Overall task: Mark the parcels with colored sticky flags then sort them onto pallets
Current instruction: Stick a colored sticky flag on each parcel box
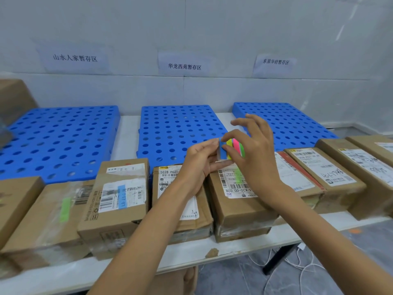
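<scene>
Head view: one wide look down over a white table (191,257) set against a pale wall.
Left hand (200,156): raised above the row of parcels, its fingers curled round the near end of the sticky flag pad (234,148) and gripping it.
Right hand (256,152): thumb and forefinger pinch the blue flag (223,151) at the pad's left edge; the other fingers are spread and lifted.
Sticky flag pad: held in the air between both hands, showing blue, yellow, pink and green strips side by side.
Parcels: brown cartons lie in a row along the table's front edge, touching or just beside one another.
Blue-flagged parcel (116,194): left of the hands, with a blue strip on its label.
Left green-flagged parcel (49,211): just beside it, further left.
Right green-flagged parcel (238,201): under the right wrist, with a green strip on its label.
Middle parcel (185,207): below the left forearm; I cannot tell whether it carries a flag.
Pallets: left pallet (59,141), middle pallet (178,128) and right pallet (287,122), all blue and perforated, lie behind the row.
Wall signs (184,66): three paper sheets, one above each pallet.
Floor: white cables (297,267) at the right.
</scene>
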